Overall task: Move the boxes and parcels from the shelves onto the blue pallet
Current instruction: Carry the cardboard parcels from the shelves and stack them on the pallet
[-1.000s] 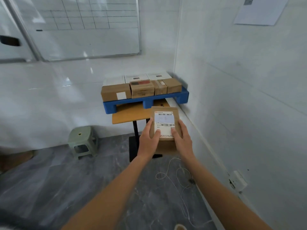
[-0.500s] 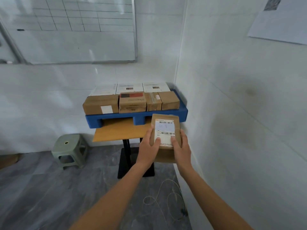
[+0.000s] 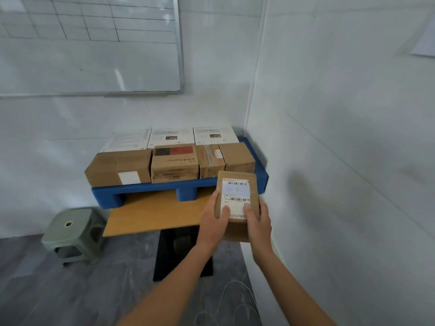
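Observation:
I hold a small brown parcel (image 3: 237,184) with a white barcode label between both hands, in front of the right end of the blue pallet (image 3: 146,188). My left hand (image 3: 213,222) grips its left side and my right hand (image 3: 257,222) grips its right side, thumbs on the label. The pallet lies on a wooden table (image 3: 153,215) in the room corner. Several brown cardboard boxes (image 3: 117,167) stand in a front row on the pallet, with three white flat boxes (image 3: 171,136) behind them.
A green plastic stool (image 3: 73,231) stands on the grey floor left of the table. White walls close in behind and to the right. A whiteboard (image 3: 89,43) hangs above. A thin white cable (image 3: 226,300) lies on the floor by my arms.
I have walked closer to the table; the pallet and boxes now look larger. The parcel, still held in both hands, has come up to the pallet's front right corner.

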